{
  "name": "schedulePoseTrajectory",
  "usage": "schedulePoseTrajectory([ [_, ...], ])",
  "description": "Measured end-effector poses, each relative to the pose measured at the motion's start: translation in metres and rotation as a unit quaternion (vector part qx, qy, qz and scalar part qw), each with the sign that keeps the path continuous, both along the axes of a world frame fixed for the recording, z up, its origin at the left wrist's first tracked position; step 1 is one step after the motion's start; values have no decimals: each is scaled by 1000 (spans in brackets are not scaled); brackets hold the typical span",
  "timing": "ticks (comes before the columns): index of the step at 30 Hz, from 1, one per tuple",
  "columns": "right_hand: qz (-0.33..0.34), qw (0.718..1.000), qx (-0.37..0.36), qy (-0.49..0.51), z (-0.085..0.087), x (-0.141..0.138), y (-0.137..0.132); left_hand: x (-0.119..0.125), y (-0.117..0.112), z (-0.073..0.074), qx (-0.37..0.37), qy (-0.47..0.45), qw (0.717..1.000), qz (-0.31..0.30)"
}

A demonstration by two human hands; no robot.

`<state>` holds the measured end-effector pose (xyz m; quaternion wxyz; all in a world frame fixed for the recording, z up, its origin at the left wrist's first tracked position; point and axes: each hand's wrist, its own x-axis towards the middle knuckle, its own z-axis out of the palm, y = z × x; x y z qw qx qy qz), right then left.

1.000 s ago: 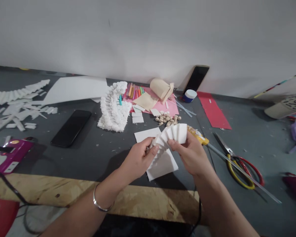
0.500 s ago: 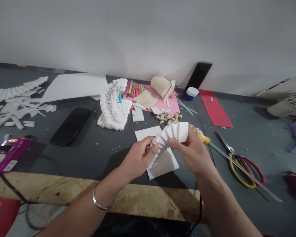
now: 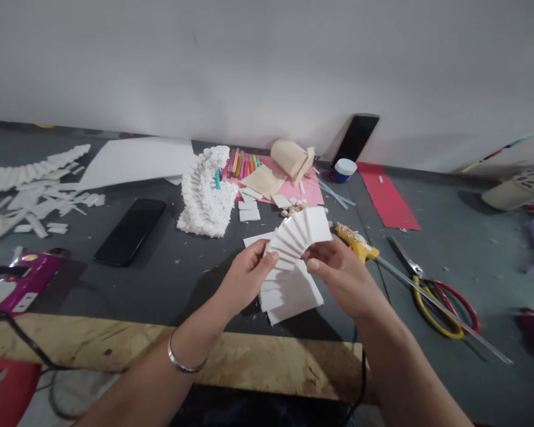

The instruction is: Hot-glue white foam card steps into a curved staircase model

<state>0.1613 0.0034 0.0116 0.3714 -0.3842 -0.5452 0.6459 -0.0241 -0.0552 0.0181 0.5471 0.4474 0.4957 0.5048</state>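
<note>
My left hand (image 3: 247, 273) is closed on a curved white model staircase (image 3: 289, 240), its thumb across the lower steps. The steps fan out from the lower left to a flat, wider piece at the upper right. At that upper end is my right hand (image 3: 338, 270), its thumb lifted off and apart from the fingers, which lie partly hidden by the edge of the staircase. Beneath the staircase, a white rectangular board (image 3: 296, 299) lies on the dark table.
A rough white curved structure (image 3: 207, 196) stands behind. Around it lie a phone (image 3: 131, 231), white strips (image 3: 31, 207), small stones (image 3: 291, 210) and crayon-like sticks (image 3: 240, 163). To the right are a yellow-nosed glue gun (image 3: 360, 246), a clear stick (image 3: 445, 311) and scissors (image 3: 416, 270).
The staircase has turned so its steps face me more and its upper end sits slightly left. My right thumb has come off it, while the left hand keeps its hold.
</note>
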Motion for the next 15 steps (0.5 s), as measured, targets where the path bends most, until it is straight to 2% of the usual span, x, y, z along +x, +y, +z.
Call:
schedulePoseTrajectory([
  [4, 20, 1000, -21, -6, -3, -6, -6, 1, 2, -5, -9, -52, 999, 14],
  [10, -30, 998, 4, -60, -1, -19, -9, 3, 0, -8, -9, -58, 998, -3],
  [15, -41, 998, -18, -53, 3, -21, -10, 0, -1, -6, -6, -72, 997, -7],
])
